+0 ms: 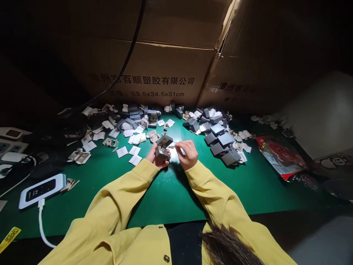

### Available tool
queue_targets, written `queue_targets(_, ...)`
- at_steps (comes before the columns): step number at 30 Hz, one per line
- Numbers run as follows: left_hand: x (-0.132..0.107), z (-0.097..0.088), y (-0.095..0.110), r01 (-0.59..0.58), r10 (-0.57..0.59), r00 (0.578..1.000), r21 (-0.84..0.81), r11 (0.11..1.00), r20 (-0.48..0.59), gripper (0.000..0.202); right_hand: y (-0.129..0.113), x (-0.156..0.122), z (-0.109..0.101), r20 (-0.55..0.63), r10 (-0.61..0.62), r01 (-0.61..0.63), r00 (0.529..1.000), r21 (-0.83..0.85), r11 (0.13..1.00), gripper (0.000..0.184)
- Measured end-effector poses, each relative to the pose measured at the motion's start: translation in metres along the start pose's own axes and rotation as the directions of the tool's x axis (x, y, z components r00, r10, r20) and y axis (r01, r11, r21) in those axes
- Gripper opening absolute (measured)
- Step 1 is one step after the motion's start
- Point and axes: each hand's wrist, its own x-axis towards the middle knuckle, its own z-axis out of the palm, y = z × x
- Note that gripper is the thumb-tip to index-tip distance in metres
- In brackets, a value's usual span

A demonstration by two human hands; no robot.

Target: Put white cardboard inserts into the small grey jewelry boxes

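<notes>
My left hand [157,157] is wrapped round a small dark grey hinged box [162,151], whose lid stands raised. Just right of the box is my right hand [187,151], its thumb and index finger pinched together; a small pale sliver shows at the fingertips, too small to name. Small printed white cards [122,151] lie on the table to the left of my left hand. Beyond the hands rests another small box [152,118] with its lid raised.
Dark small boxes are heaped at the right [226,139] and back left on the green table [154,198]. Large cardboard cartons [154,62] stand behind. A white device with a cable [42,190] lies left, a red-edged plastic bag [281,156] right.
</notes>
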Motion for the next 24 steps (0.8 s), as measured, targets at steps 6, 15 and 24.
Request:
queue_targets(6,0.003,-0.001,-0.012,-0.078,0.078,0.997,0.067,0.995,0.010,0.058,-0.010,-0.006,0.004,0.094,-0.028,0.019,0.995,0.099,0.995,0.018)
queue_targets(15,-0.001,-0.008,-0.018,-0.127,0.117,0.990,0.151,0.980,0.073,0.043,-0.006,-0.006,0.008,0.149,0.037,-0.056,0.988,0.126,0.990,0.017)
queue_targets(24,0.003,-0.009,-0.019,-0.145,0.136,0.989,0.211,0.967,0.056,0.043,0.003,-0.007,0.008,0.188,-0.034,0.033,0.982,0.013,0.999,0.024)
